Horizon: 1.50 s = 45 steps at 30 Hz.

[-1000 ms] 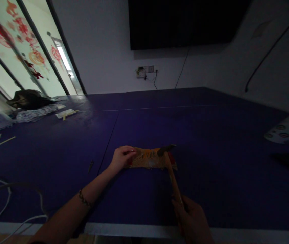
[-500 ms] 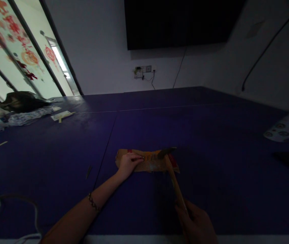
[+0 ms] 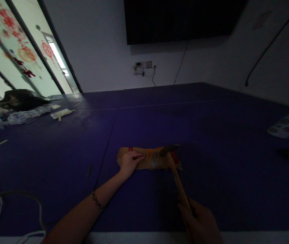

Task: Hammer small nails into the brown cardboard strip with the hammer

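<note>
Tan cardboard strip w/ red patches [image 3: 157, 164]: qty 1, lying on dark purple tabletop [image 3: 139, 203]; prob. light, a bit bendy, apt to slide unless pressed; best held at its L end, clear of hammer head.
Wood-handled hammer w/ dark metal head [image 3: 177, 176]: qty 1, head over R part of cardboard (contact unclear), handle slanting back toward wearer; prob. head-heavy, stiff, tough; hold low on handle.
Tiny pale nail-like bit [image 3: 144, 155]: qty 1 visible, mid-cardboard at fingertips; prob. hard, fiddly, pinch by sides.
Dark slim marks [image 3: 150, 154]: mid-cardboard, several; too dim to count or identify.
L hand [image 3: 129, 163]: on cardboard, thumb + finger pinched narrow on that bit.
R hand [image 3: 202, 219]: nearer wearer than cardboard, wrapped round hammer handle.
Thin dark rods [image 3: 90, 169]: L of cardboard, approx. 2, blurry; prob. stiff, may roll.
Braided bracelet [image 3: 97, 202]: qty 1, L wrist, nearer wearer than cardboard.
Large black screen [image 3: 182, 20]: qty 1, on wall well beyond cardboard.
</note>
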Tool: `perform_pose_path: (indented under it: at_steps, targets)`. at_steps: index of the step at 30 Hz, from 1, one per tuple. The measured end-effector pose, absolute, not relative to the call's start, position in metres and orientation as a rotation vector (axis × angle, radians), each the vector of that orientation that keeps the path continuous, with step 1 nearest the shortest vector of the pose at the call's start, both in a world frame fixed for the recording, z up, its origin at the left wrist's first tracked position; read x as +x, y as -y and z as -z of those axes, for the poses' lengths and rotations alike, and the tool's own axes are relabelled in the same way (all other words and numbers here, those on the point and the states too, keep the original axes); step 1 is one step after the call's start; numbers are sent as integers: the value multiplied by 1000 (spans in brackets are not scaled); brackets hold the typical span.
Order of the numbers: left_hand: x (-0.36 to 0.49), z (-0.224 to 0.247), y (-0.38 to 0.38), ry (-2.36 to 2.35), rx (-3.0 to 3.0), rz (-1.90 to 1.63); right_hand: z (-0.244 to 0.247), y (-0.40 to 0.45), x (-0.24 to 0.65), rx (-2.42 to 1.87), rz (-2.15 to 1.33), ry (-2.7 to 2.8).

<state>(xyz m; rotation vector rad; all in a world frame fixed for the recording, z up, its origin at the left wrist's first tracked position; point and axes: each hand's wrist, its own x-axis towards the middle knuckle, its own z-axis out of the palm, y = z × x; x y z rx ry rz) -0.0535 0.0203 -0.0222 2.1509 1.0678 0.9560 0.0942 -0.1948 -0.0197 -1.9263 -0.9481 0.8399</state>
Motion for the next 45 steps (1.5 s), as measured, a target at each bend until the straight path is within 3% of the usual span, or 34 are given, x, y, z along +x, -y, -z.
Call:
perform_pose_path:
  at_steps: [6,18,28,31,35,45]
  targets:
    - [-55,19,-18,-1066,2167,-965,17,195,89,-1946,-694,935]
    - [-57,23,-19,-1065,2219,-970,20,195,94,-1903,-870,952]
    - [-57,22,-20,-1065,2222,-933,19,201,96,-1898,-887,917]
    - [-56,22,-20,-1062,2221,-918,19,205,89,-1909,-751,878]
    - [-55,22,-21,-1065,2217,-900,9,208,67,-1893,-607,860]
    - [-51,20,-21,-1096,2209,-888,-21,190,40,-1891,-782,1107]
